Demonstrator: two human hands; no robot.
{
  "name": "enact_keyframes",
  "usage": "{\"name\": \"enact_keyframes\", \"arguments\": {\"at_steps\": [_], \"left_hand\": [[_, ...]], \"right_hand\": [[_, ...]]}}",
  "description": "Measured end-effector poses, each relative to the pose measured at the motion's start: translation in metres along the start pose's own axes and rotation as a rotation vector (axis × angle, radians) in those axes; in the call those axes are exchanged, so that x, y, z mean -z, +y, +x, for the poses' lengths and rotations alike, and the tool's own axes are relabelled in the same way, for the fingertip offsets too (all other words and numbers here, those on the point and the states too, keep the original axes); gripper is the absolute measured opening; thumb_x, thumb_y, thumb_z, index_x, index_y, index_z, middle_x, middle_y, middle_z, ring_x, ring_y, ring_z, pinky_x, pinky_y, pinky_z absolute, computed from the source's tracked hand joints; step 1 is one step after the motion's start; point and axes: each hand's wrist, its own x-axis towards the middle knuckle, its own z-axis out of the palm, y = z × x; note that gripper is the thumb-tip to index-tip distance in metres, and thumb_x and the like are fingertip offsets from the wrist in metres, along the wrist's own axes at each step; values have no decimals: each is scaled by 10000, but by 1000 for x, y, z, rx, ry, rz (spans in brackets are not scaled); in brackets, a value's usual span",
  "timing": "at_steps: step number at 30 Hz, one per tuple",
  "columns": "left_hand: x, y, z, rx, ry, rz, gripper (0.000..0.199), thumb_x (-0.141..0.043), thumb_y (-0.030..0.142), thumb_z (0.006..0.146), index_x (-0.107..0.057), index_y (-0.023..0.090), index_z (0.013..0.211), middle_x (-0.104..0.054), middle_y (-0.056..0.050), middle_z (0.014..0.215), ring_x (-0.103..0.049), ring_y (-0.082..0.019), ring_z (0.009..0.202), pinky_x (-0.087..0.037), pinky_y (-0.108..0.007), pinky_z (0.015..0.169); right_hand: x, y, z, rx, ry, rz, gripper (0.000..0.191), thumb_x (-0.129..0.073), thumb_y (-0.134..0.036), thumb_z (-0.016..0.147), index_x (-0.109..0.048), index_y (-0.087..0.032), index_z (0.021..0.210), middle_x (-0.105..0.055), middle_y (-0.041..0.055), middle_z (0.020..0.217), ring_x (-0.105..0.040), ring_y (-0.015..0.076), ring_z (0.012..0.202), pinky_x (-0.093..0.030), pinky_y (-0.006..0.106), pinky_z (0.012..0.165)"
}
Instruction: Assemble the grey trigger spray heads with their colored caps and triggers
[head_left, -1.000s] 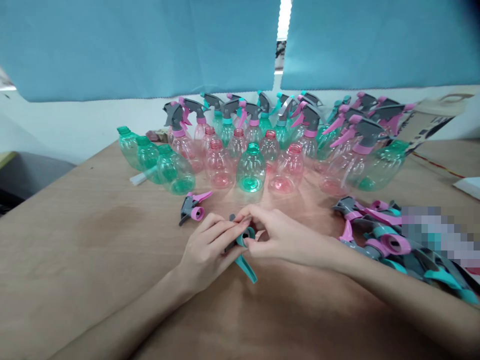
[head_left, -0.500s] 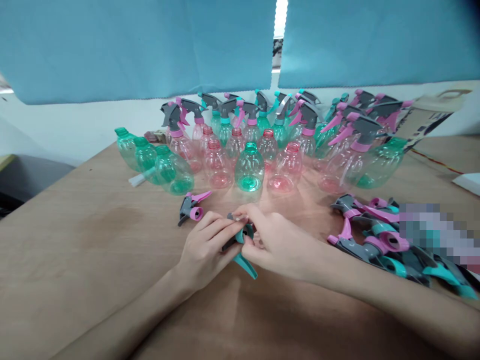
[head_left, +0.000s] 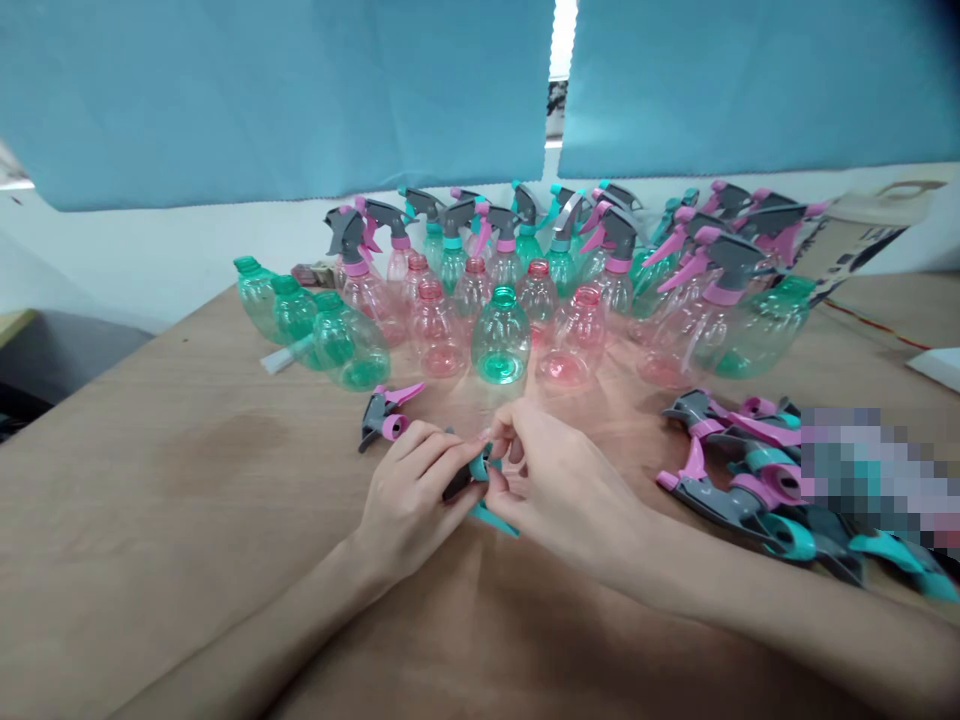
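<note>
My left hand (head_left: 412, 495) is wrapped round a grey and teal trigger spray head (head_left: 480, 466), held low over the table. Its teal collar faces right, and the teal trigger points down and to the right; the fingers hide much of the grey body. With thumb and fingertips, my right hand (head_left: 555, 480) pinches at the collar's open end. Just beyond my left hand lies a grey and pink spray head (head_left: 386, 415). Farther back stand open-necked bottles, among them a green bottle (head_left: 501, 335) and a pink bottle (head_left: 574, 335).
Several spray heads lie in a pile (head_left: 750, 480) at the right, partly pixelated. Bottles with fitted sprayers (head_left: 619, 245) stand at the back, before a white wall and blue curtains (head_left: 300, 100). Green bottles (head_left: 349, 340) lean at the left. A beige container (head_left: 862, 235) stands back right.
My right hand's fingers have shifted slightly at the collar and look more curled. The spray head has turned a little, its trigger now lying flatter. The view has moved slightly.
</note>
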Motion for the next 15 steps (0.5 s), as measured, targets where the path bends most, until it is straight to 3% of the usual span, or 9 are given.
{"name": "enact_keyframes", "arguments": {"at_steps": [6, 10, 15], "left_hand": [[-2, -1, -1, 12, -17, 26, 181, -591, 151, 816, -577, 144, 996, -630, -48, 778, -528, -175, 712, -492, -328, 657], [-2, 0, 0, 7, -14, 31, 130, -584, 169, 819, -578, 138, 945, -625, -59, 769, -519, -183, 710, -491, -324, 632], [-1, 1, 2, 9, -22, 32, 83, -554, 186, 833, -582, 149, 902, -626, -55, 751, -517, -180, 690, -487, -317, 612]], "right_hand": [[-7, 0, -8, 124, 29, -69, 307, -423, -42, 754, -411, -188, 1024, -577, 28, 840, -549, 160, 715, -406, 287, 624], [-10, 2, -12, 177, -2, -125, 241, -388, -13, 750, -407, -194, 908, -540, 30, 820, -516, 153, 680, -386, 293, 603], [-11, 3, -11, 199, 71, -162, 176, -401, -50, 764, -363, -221, 778, -474, 7, 735, -442, 141, 624, -319, 283, 552]]}}
